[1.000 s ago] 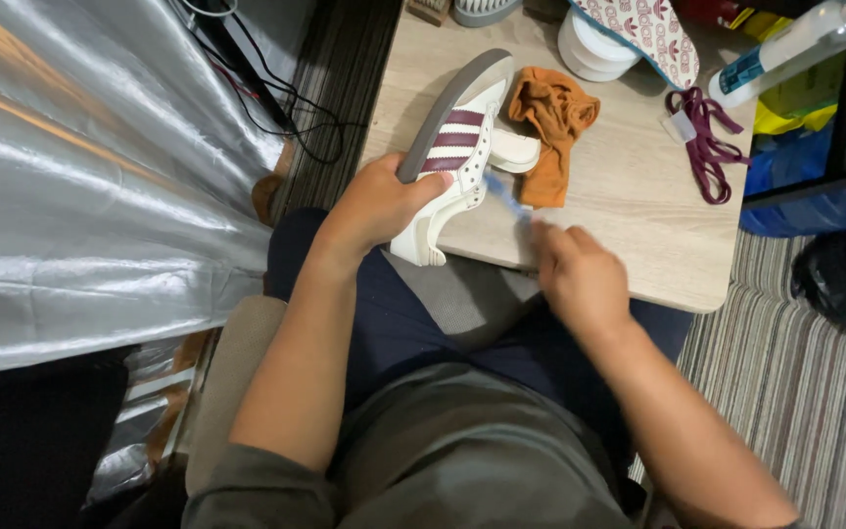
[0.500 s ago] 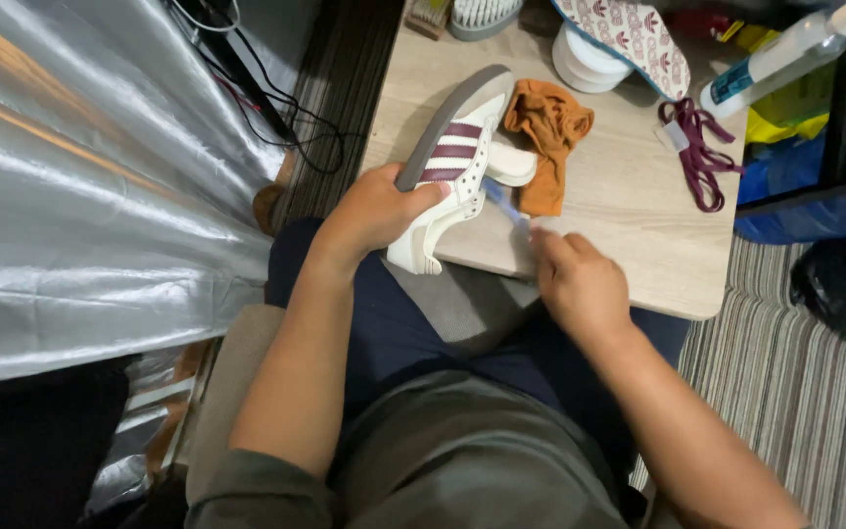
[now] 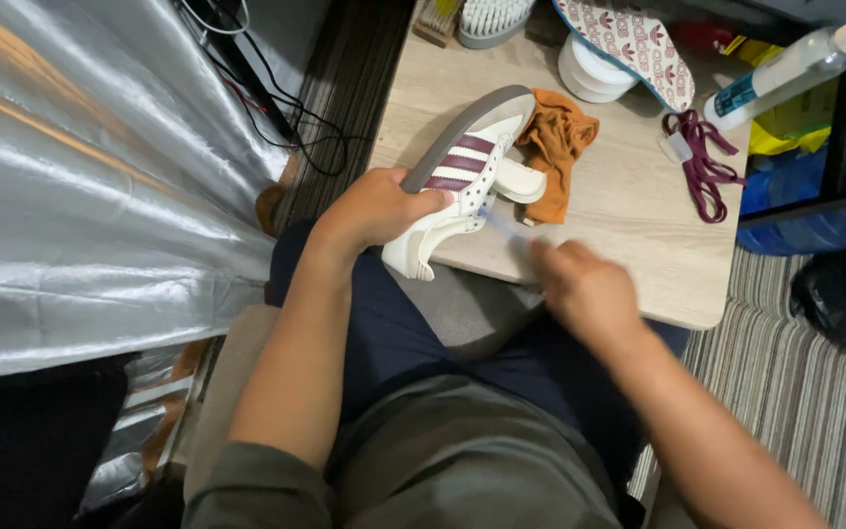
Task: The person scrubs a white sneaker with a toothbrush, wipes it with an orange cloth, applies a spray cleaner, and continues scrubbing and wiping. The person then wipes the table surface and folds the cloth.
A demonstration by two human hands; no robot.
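While tilted on its side, the sneaker (image 3: 462,186) sits clamped in the left hand (image 3: 376,208).
Right hand (image 3: 585,289), blurred, pinches a thin brush (image 3: 503,227) against it, over the counter (image 3: 629,206).

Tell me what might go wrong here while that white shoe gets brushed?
The shoe sits tilted at the table edge, steadied only by the left hand; it could slip into the lap. The right hand is blurred mid-stroke, so its small brush could flick dirt onto the orange cloth beside it.
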